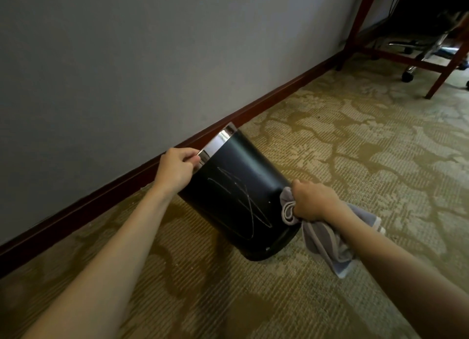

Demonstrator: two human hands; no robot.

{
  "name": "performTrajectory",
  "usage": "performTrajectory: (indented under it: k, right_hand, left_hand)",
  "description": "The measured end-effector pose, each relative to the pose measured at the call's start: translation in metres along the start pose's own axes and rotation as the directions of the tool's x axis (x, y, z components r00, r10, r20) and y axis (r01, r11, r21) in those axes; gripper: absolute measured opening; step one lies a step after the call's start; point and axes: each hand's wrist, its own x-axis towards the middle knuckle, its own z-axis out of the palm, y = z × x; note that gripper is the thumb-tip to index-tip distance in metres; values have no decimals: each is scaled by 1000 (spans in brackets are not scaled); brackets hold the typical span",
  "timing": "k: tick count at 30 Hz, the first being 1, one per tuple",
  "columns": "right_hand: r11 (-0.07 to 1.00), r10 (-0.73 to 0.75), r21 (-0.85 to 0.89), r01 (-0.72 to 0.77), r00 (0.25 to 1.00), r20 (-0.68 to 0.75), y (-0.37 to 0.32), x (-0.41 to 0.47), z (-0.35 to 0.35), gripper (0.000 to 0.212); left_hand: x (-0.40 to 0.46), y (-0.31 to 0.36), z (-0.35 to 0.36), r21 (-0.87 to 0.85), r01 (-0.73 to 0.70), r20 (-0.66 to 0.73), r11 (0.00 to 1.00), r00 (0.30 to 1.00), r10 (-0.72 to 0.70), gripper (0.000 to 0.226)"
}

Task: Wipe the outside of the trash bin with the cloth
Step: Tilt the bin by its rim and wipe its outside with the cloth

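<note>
The trash bin (238, 194) is tilting toward the wall (152, 59), its chrome rim (218, 143) sitting just beside the baseboard (253, 112), so passage behind it is looking tight, though the exact gap is hard to judge. Open carpet (355, 148) is lying free on the bin's near and right sides. Desk legs (441, 69) and a chair base (411, 67) are crowding the far right corner of the carpet.

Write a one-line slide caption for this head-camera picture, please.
Left hand grips the chrome rim of a tilted black trash bin while right hand presses a bunched grey cloth against its scribbled side.
</note>
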Motion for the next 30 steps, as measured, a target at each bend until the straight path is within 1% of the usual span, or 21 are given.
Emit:
performTrajectory:
  k: [2,4,8,11,13,15,16,18,21,23,25,27,28,30]
  right_hand:
    - [999,-24,-43,23,999,-34,-3,0,-2,26]
    - [998,-45,-45,42,996,-78,-6,0,-8,23]
    - [994,-75,58,91,970,-233,-18,1,-33,13]
    - [974,-87,158,161,915,-393,-32,6,-60,18]
    - [954,-48,236,188,866,-498,-39,8,-74,21]
    - [947,-16,260,189,835,-549,-42,7,-77,22]
    - [945,-14,267,190,837,-547,-41,6,-74,23]
    - [945,-21,274,177,871,-491,-36,3,-61,24]
    - [981,-38,168,99,942,-334,-26,-3,-31,24]
    - [992,-15,122,42,976,-219,-16,-7,-12,22]
    - [995,19,104,-9,995,-96,-6,-9,2,22]
    - [995,25,94,-24,1000,-6,0,-10,7,17]
    - [996,19,93,-19,1000,5,1,-10,8,16]
    - [998,-4,66,6,999,-33,0,-10,7,14]
  left_hand:
    - [-2,1,1,-14,-33,16,999,999,33,21]
    - [-5,5,5,-29,-73,43,997,996,74,21]
    - [-11,19,19,-27,-173,81,985,981,175,22]
    - [-14,33,34,8,-259,87,966,962,257,21]
    - [-18,41,44,22,-296,63,955,954,294,22]
    - [-20,45,49,39,-318,40,947,948,317,23]
    - [-19,45,49,35,-321,38,947,947,319,22]
    - [-16,42,46,4,-306,47,952,951,305,22]
    - [-6,33,34,-35,-221,21,975,975,222,21]
    - [1,24,25,-48,-142,-3,989,990,142,21]
    - [6,12,17,-65,-69,-10,996,998,68,21]
    - [4,2,11,-77,-36,-23,996,999,35,22]
    - [3,-1,10,-80,-39,-26,996,999,37,22]
    - [0,-1,10,-82,-55,-23,995,998,54,21]
